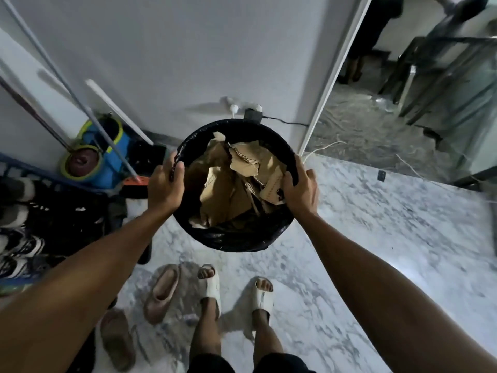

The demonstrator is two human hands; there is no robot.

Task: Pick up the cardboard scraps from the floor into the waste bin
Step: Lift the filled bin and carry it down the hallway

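Inside waste bin (236, 238) (black-lined), cardboard scraps (236, 179), hands gripping rim

Glossy black plastic bin liner (236, 239), matt corrugated cardboard scraps (242, 168)

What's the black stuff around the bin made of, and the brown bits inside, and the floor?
The bin liner looks like thin glossy plastic film: it crinkles and shines. The scraps are brown corrugated cardboard, matte, with torn edges and ribbing showing. The floor looks like polished white marble or marble-look tile, grey-veined and reflecting light; which one, I can't tell.
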